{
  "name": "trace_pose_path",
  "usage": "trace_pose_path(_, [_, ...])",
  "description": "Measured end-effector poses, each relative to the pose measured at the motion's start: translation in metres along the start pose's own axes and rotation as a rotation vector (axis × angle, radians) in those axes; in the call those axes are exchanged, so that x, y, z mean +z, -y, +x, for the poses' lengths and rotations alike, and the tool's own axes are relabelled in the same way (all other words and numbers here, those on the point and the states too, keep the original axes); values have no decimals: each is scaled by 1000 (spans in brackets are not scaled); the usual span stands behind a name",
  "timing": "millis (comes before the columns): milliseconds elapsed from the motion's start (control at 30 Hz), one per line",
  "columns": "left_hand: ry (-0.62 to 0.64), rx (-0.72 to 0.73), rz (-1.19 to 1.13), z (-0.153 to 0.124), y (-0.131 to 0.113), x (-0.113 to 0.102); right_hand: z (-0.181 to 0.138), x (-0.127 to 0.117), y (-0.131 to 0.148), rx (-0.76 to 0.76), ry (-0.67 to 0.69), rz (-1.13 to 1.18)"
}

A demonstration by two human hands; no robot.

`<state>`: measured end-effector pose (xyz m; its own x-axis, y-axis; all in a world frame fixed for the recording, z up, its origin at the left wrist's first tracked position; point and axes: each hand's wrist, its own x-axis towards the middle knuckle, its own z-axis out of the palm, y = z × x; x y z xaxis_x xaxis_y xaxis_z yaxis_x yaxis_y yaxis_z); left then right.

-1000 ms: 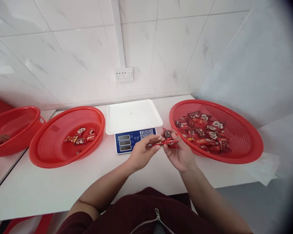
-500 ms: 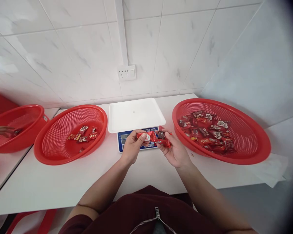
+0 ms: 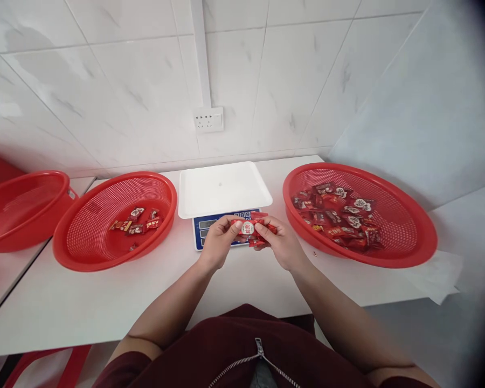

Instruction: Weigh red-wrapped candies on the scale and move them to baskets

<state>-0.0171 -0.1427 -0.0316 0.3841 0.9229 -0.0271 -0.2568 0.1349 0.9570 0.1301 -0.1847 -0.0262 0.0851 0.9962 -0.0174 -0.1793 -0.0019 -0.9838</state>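
Moved: right grip [image 3: 285,248], inward toward left grip [image 3: 217,242] | Grip: both closed on packets [image 3: 248,228] | Location: six o'clock of tray [image 3: 226,188], near scale [image 3: 207,224] | Handling: likely light, slick, thin-skinned; pinch ends at nine and three o'clock, sparing centre

A wall socket [image 3: 208,119] sits below a white conduit [image 3: 202,59].

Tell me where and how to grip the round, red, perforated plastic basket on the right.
Probably hold the basket by its flared rim, left and right, from the front: the rim is bare, red wrapped packets lie lower, and a white tiled wall stands behind.
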Motion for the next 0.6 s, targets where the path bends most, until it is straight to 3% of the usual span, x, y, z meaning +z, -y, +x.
trace_pose_path(133, [-43,-18,-44,0,2,-5,2,1,1,63,48,62])
trace_pose_path(300, [-149,178,253,-6,6,-15,11,5,5,-1,19,-101])
trace_pose_path(400, [-181,268,345,-10,11,-24,30,7,6,-65,-32,-177])
trace_pose_path(600, [-172,223,287,-16,12,-39,88,23,14,-142,-29,-174])
